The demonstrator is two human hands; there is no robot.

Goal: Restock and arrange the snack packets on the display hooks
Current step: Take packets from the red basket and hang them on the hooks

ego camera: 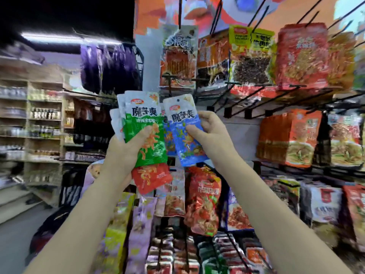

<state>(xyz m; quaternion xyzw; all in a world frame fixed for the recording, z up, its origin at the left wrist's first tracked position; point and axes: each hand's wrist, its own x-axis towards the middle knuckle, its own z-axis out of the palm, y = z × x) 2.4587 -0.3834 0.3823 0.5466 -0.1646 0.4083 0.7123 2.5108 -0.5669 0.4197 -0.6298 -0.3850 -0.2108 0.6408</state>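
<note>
My left hand (126,151) grips a fanned stack of snack packets: a green-and-white packet (146,127) in front, a red packet (152,178) poking out below, more white ones behind. My right hand (209,131) pinches a blue-and-white packet (185,133) by its right edge, held upright beside the green one; its hanging hole shows at the top. Both hands are raised in front of the display rack. Bare black hooks (243,103) jut out just right of the blue packet.
Hooks above carry red and yellow snack packets (302,56). Orange packets (288,137) hang at the right, and more red, purple and yellow packets (203,200) hang below my hands. Shelves of bottles (43,113) line the aisle at the left.
</note>
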